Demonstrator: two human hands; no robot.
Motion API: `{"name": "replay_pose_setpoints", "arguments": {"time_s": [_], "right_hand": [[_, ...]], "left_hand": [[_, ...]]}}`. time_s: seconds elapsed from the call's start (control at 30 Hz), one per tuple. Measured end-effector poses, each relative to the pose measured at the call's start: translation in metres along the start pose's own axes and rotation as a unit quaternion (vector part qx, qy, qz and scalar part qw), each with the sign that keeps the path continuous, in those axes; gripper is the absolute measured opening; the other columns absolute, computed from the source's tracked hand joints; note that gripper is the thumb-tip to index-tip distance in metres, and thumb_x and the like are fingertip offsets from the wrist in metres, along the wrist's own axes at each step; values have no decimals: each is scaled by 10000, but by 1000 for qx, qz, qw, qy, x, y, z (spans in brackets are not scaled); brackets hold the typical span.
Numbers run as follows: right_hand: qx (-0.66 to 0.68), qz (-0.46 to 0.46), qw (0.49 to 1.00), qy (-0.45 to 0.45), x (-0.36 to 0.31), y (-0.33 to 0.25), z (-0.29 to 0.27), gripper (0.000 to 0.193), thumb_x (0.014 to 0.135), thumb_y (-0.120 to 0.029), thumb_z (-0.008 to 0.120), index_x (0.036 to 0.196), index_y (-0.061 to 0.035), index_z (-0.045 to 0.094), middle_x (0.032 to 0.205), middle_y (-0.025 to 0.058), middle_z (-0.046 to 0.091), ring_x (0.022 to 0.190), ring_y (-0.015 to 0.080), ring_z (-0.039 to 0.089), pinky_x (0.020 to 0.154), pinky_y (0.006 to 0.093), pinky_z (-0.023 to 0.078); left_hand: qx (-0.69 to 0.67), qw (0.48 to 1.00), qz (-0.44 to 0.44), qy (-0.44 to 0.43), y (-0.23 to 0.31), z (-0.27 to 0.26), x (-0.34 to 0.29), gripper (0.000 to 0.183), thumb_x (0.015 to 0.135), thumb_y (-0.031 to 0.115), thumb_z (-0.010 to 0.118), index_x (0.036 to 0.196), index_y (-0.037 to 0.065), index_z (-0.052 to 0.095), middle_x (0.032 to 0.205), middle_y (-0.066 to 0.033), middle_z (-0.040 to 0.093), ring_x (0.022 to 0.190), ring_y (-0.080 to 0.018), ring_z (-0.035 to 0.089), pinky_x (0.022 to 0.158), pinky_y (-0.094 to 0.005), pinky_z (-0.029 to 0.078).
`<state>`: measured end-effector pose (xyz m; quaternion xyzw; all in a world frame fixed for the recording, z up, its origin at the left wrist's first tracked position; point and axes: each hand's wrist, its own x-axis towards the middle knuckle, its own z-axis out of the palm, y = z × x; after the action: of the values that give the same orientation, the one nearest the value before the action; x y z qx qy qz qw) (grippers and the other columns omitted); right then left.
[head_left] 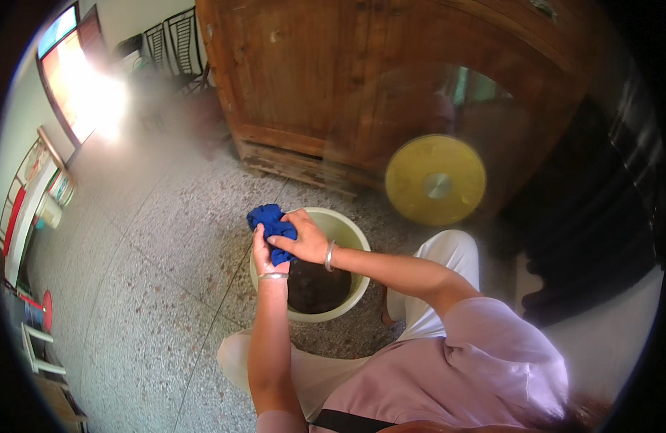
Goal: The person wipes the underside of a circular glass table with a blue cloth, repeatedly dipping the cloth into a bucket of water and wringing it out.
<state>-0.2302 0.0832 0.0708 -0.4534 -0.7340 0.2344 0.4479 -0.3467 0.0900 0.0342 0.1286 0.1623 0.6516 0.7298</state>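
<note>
A crumpled blue cloth is bunched between my two hands above the tub. My left hand cups it from the near left side, fingers pointing away from me. From the right, my right hand closes over the cloth, its thumb pressing across it. Below them a round pale tub stands on the floor, holding dark liquid. The hands and cloth cover its left and upper inside. Each wrist wears a silvery bangle.
A wooden cabinet stands beyond the tub. A yellow disc with a silvery centre is at the right, within a faint blurred ring. Dark cloth hangs at far right. Chairs are by the bright doorway; a small white stool is at left.
</note>
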Motion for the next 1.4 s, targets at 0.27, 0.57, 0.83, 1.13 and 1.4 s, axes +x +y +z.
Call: {"name": "replay_pose_setpoints", "arguments": {"time_s": [0.27,0.57,0.83,1.13,1.4], "right_hand": [[214,74,973,50,5,-13,-56,211,880,-198,560,908,7,603,871,41,592,819,110,530,741,266,434],[478,174,839,194,-31,-1,-148,197,918,-192,504,967,-31,606,858,-21,608,770,58,540,709,213,447],[536,137,781,291,-45,-4,-219,217,939,-207,454,998,-33,569,874,24,619,768,115,581,726,248,470],[322,34,893,311,-55,-24,-267,259,927,-192,482,1024,31,570,871,18,603,794,76,517,731,221,425],[-252,-185,881,354,-63,-48,-330,194,864,-180,553,895,12,567,772,145,521,760,304,525,681,367,429]], "left_hand": [[249,958,112,-91,-24,44,3,480,865,311,591,1192,12,407,1100,-75,514,974,-154,505,871,-296,424],[226,966,-19,-126,-92,117,-28,340,892,124,510,1216,34,463,1184,-95,541,1077,-209,527,924,-347,424],[166,964,-79,-192,-120,148,-24,341,946,230,406,1248,73,426,1284,-87,475,1163,-252,464,991,-446,356],[129,974,-113,-150,-115,202,-11,308,957,272,391,1216,115,444,1229,-80,512,1134,-244,486,966,-427,388],[377,915,-47,-139,-115,219,-33,276,934,337,456,1117,135,500,1065,-33,592,964,-195,569,801,-377,470]]}}
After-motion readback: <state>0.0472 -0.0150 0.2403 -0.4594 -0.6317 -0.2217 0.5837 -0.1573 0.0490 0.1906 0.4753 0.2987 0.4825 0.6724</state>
